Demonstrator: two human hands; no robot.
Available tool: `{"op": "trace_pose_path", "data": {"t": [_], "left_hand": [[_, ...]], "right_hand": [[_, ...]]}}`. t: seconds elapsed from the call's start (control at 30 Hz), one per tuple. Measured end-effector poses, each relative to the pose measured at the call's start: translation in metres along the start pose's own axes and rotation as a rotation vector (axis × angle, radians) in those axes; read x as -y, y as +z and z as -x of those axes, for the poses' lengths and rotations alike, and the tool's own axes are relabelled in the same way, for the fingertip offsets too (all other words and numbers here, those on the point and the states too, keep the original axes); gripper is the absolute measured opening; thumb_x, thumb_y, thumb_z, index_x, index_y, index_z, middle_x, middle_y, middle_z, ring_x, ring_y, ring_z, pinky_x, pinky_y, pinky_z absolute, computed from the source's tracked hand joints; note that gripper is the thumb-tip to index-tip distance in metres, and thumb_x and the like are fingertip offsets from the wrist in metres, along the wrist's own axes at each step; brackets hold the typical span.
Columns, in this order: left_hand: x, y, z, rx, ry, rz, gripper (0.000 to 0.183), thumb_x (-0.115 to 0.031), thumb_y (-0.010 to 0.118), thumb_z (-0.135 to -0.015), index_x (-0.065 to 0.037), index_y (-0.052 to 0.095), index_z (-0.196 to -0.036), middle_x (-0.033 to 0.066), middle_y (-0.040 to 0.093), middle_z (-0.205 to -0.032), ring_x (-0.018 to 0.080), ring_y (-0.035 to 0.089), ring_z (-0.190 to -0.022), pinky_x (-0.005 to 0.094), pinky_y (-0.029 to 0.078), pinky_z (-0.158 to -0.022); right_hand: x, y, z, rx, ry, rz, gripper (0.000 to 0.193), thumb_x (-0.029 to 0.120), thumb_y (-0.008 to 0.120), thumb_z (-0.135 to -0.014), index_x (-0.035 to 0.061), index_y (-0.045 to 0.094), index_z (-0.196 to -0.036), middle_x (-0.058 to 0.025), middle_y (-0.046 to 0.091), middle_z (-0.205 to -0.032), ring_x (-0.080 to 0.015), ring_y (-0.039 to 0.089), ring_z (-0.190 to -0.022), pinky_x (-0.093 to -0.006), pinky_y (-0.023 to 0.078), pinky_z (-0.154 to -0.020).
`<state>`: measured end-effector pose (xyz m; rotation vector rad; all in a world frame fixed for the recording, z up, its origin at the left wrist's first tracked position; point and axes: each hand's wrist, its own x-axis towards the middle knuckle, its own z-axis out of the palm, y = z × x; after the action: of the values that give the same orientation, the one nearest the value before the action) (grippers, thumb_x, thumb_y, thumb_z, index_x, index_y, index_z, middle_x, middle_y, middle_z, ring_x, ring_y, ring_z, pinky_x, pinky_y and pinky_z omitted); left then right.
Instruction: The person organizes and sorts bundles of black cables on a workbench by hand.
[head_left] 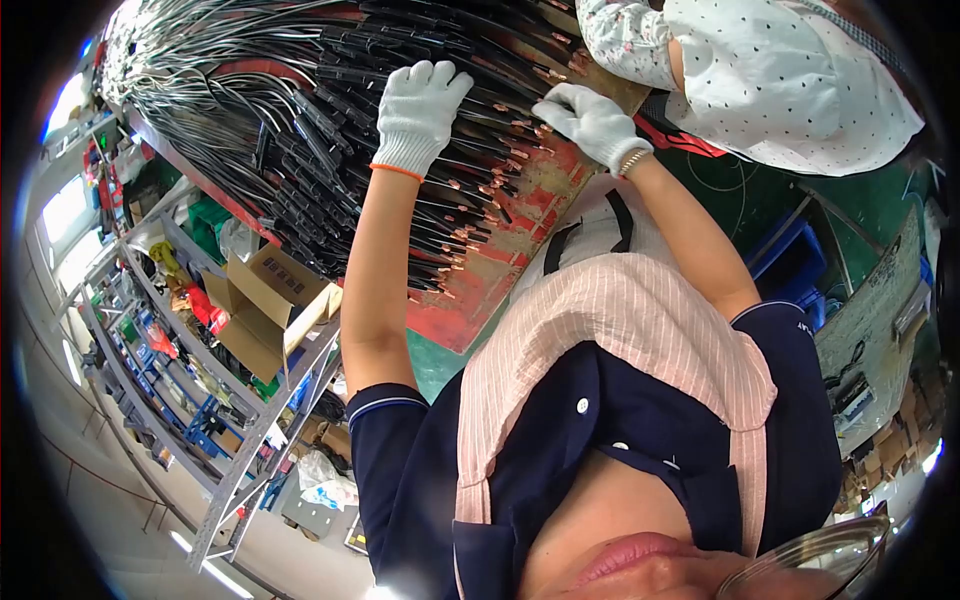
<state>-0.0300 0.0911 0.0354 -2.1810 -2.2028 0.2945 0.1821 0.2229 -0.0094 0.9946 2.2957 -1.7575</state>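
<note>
My left hand, in a white knit glove with an orange cuff, lies over a thick bundle of black cables. Its fingers curl down, and whatever they grip is hidden beneath the glove. To the right, my right hand, gloved in white too, has its fingers pressed together beside the bare copper ends of the cables. What sits between these fingertips is too small to make out. The cables lie in rows on a worn red table, their copper ends pointing toward its near right edge.
Silvery wires spread across the table's far left. At the upper right works another person in a white dotted sleeve cover. An open cardboard box rests on a metal rack at left. Blue crates stand at right.
</note>
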Motion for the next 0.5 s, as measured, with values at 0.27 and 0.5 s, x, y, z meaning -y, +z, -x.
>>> {"op": "trace_pose_path", "data": {"t": [0.27, 0.5], "left_hand": [[0.011, 0.003, -0.005, -0.167, 0.072, 0.075, 0.022, -0.012, 0.063, -0.071, -0.016, 0.065, -0.092, -0.0019, 0.056, -0.085, 0.0182, 0.056, -0.084, 0.0330, 0.049, -0.079], [0.013, 0.003, -0.008, -0.229, 0.115, 0.131, 0.021, -0.012, 0.064, -0.070, -0.016, 0.065, -0.090, -0.0022, 0.058, -0.085, 0.0184, 0.058, -0.085, 0.0341, 0.050, -0.077]], "right_hand": [[-0.027, -0.026, 0.039, 0.043, 0.270, -0.810, 0.031, 0.031, 0.060, -0.097, 0.0094, 0.059, -0.120, 0.0041, 0.057, -0.080, -0.0035, 0.048, -0.062, -0.0202, 0.039, -0.053], [0.042, -0.005, -0.004, 0.133, -0.065, 0.157, 0.047, 0.053, 0.059, -0.090, 0.0122, 0.069, -0.112, -0.0093, 0.069, -0.106, -0.0262, 0.064, -0.101, -0.0350, 0.047, -0.087]]}}
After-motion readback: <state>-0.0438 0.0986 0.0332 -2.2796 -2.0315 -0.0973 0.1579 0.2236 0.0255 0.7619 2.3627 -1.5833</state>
